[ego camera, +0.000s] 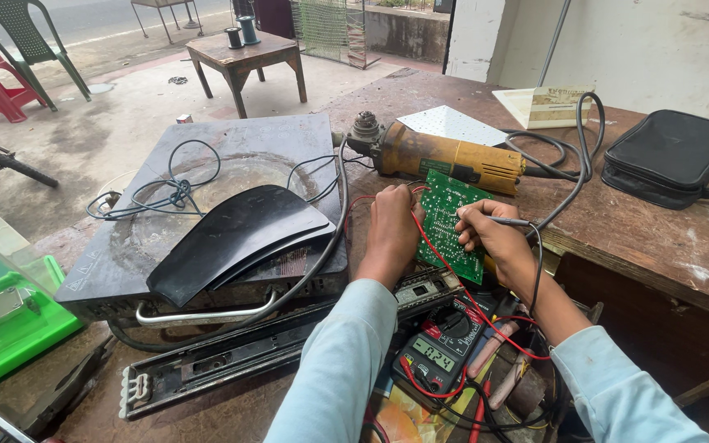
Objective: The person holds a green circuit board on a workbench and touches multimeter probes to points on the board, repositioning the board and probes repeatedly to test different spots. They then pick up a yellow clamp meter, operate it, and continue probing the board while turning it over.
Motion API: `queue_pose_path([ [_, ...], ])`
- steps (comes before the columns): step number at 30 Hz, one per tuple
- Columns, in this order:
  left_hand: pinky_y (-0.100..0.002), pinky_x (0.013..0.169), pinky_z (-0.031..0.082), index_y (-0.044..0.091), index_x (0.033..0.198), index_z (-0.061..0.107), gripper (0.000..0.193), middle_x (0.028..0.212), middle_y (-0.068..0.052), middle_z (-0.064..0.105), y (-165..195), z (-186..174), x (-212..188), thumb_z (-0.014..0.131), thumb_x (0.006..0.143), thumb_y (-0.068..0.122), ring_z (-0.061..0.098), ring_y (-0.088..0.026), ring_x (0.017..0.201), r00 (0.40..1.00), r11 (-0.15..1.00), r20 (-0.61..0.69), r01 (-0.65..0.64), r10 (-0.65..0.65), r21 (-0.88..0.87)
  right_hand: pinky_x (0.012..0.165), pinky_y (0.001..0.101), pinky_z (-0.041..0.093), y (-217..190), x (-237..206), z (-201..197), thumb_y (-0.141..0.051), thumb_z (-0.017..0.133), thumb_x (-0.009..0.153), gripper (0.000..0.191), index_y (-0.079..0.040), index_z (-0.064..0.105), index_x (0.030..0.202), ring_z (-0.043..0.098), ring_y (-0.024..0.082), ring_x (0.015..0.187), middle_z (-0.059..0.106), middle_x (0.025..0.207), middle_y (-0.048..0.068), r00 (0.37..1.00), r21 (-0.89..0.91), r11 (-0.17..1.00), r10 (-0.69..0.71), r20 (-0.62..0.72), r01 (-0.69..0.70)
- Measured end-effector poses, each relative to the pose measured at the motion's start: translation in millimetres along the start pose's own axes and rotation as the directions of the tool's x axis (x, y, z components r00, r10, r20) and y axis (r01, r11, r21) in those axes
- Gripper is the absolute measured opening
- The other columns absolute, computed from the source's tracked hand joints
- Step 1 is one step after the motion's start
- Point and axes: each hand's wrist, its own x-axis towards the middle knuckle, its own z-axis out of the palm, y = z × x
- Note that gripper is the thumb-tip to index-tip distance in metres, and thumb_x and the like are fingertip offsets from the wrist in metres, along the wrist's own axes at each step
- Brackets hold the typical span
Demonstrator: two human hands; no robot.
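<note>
A green circuit board (pixel 446 215) lies tilted on the wooden workbench between my hands. My left hand (pixel 391 230) rests on its left edge with the fingers curled, a red lead (pixel 445 264) running out from under it. My right hand (pixel 490 238) grips a thin black probe (pixel 509 221) whose tip touches the board. Both leads run down to a black multimeter (pixel 445 344) with a lit display, just in front of me.
A yellow angle grinder (pixel 441 156) lies behind the board. A dark induction cooktop (pixel 207 205) with cables and a curved black cover sits left. A black pouch (pixel 670 156) is at right, metal drawer slides (pixel 223 357) in front, a green box (pixel 2 312) far left.
</note>
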Motion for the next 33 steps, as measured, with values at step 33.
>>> queue_pose_path([
  [33,-0.053,0.081,0.051,-0.001,0.091,0.063,0.013,0.102,-0.021,0.065,1.8,-0.4,-3.1,0.069,0.088,0.010,0.065,-0.044,0.097,0.998,0.998,0.056,0.000,-0.003,0.062,0.053,0.0232,0.053,2.0,-3.2,5.4,-0.018,0.067,0.098,0.020,0.002,0.067,0.099,0.066,0.012,0.063,0.069,0.081,0.008,0.999,0.055,0.998,-0.027,-0.038,0.029],
])
